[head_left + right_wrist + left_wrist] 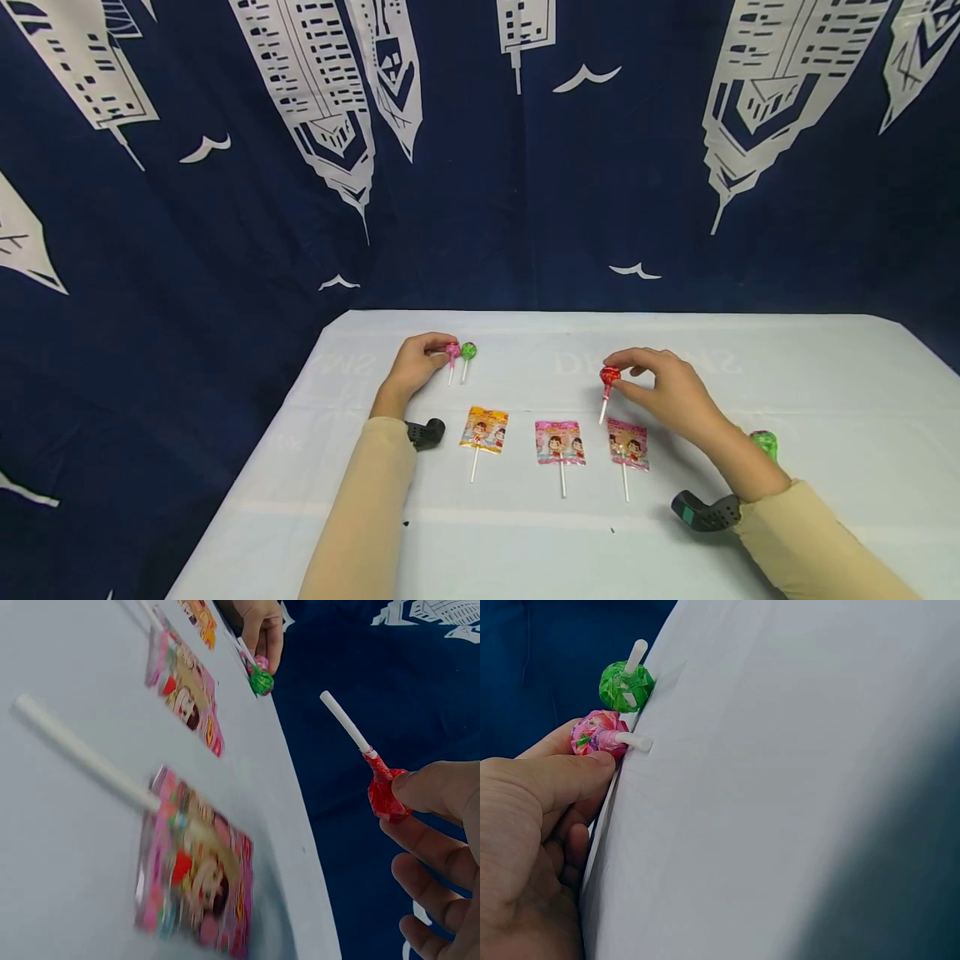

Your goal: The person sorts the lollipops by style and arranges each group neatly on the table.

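At the far left of the table, my left hand (417, 367) pinches a pink-wrapped lollipop (600, 735) by its round head. Right beside it lies a green-wrapped lollipop (468, 351), its white stick pointing toward me. Farther right, my right hand (666, 390) holds a red-wrapped lollipop (388, 793) between thumb and index finger, stick downward in the head view. The right wrist view shows this red lollipop raised off the table. Below it lies a flat lollipop in a pink packet (627, 445), with a second pink-packet lollipop (560, 443) to its left.
An orange-packet lollipop (483, 429) lies left of the pink packets. Another green lollipop (765, 442) is partly hidden behind my right forearm. The white-covered table (525, 550) ends at a dark blue curtain (480, 217) with white building prints. Small dark specks dot the cloth.
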